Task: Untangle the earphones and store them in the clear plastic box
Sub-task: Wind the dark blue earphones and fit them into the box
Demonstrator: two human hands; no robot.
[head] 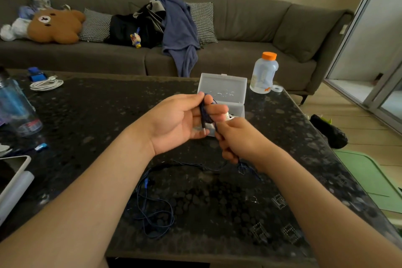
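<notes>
Dark blue earphones (152,209) trail in loose loops over the black stone table. Part of their cable is wound around the fingers of my left hand (181,121), whose thumb pins the coil, and the plug end hangs below those fingers. My right hand (236,139) grips the cable just under the coil, fingers curled round it. Behind both hands the clear plastic box (224,91) stands with its lid up; something white lies inside, mostly hidden by my fingers.
A plastic bottle with an orange cap (264,72) stands behind the box. At far left lie a coiled white cable (46,84), a blue water bottle (16,107) and a tablet (12,172). The table edge (326,143) runs along the right, with a grey sofa behind.
</notes>
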